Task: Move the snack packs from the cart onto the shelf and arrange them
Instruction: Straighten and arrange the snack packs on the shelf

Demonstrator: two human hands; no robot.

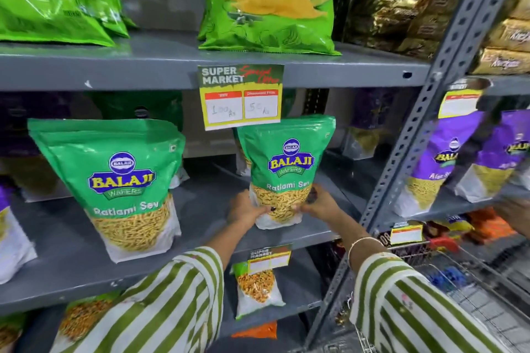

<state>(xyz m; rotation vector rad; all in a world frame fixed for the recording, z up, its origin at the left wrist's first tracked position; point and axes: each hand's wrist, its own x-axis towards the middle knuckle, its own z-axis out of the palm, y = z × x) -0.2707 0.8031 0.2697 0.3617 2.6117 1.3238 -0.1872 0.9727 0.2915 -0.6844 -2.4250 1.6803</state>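
Observation:
A green Balaji Ratlami Sev pack (286, 163) stands upright on the grey middle shelf (206, 209), right of centre. My left hand (246, 209) grips its lower left corner and my right hand (318, 205) grips its lower right corner. A second, identical green pack (120, 186) stands upright at the shelf's front left, apart from the held one. More packs stand in shadow behind both. The wire cart (470, 281) sits at the lower right, its contents blurred.
A price tag (241, 96) hangs from the upper shelf edge just above the held pack. Green chip bags (266, 3) stand on the upper shelf. Purple packs (447, 160) fill the neighbouring rack beyond a grey slotted upright (413, 135). Mixed-snack packs (258, 286) sit on the lower shelf.

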